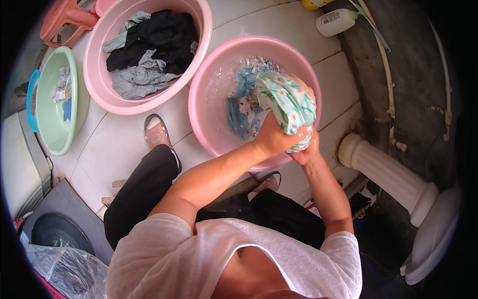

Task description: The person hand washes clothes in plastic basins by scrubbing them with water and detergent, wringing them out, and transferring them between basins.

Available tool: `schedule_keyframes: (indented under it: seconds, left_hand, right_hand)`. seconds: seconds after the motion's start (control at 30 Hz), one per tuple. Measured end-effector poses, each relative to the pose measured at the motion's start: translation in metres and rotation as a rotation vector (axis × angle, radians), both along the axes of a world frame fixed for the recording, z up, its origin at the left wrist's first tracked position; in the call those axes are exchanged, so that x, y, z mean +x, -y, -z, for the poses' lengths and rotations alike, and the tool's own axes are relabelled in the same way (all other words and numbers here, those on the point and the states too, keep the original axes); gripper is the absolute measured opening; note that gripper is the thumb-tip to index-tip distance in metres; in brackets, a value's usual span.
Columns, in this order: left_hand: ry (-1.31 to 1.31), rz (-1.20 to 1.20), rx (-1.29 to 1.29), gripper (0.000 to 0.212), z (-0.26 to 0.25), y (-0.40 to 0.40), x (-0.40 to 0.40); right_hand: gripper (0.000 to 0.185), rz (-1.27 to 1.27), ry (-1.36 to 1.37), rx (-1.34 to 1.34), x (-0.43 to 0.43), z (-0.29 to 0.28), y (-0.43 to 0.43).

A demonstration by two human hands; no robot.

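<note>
A wet, bunched mint-green cloth with orange flowers [289, 98] is held above the right side of a pink plastic basin [198, 93]. My left hand [278, 134] is closed around its lower part from the left. Just to the right and below, my right hand [310, 147] grips the gathered end, its fingers partly hidden by the cloth. A peach-coloured layer shows along the bundle's right edge. Inside the basin, blue patterned fabric [239, 112] lies in shallow water with some suds.
Left of it, a larger pink tub [91, 74] holds black and grey clothes [160, 41]. Farther left stand a green basin [76, 112] and a blue one [31, 101]. A white bottle [336, 23] lies at upper right, near a pipe and a white sink pedestal [388, 175].
</note>
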State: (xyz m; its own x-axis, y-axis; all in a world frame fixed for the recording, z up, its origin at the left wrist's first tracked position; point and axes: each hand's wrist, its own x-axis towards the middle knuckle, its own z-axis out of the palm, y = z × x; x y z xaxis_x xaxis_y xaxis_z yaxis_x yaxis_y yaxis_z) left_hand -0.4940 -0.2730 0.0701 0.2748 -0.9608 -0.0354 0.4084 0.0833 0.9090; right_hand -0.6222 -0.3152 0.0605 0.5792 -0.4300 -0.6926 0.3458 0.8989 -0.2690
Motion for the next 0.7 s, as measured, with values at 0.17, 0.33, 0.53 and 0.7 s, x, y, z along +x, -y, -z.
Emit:
schedule_keyframes:
  seconds: [0.17, 0.33, 0.53, 0.7]
  left_hand:
    - [-1.084, 0.018, 0.279, 0.025, -0.001, 0.006, -0.005]
    - [-1.839, 0.432, 0.044, 0.050, -0.010, -0.009, -0.021]
    - [-1.970, 0.570, -0.030, 0.051, -0.001, -0.017, -0.016]
    - [-1.363, 0.461, 0.693, 0.039, 0.001, -0.003, 0.015]
  right_hand:
    - [0.069, -0.092, -0.065, -0.259, -0.020, 0.043, 0.037]
    - [0.066, 0.029, -0.412, -0.491, 0.010, 0.049, 0.041]
    - [0.056, -0.051, -0.439, -0.779, 0.023, 0.017, 0.041]
    - [0.047, -0.100, -0.435, -0.803, 0.024, 0.009, 0.056]
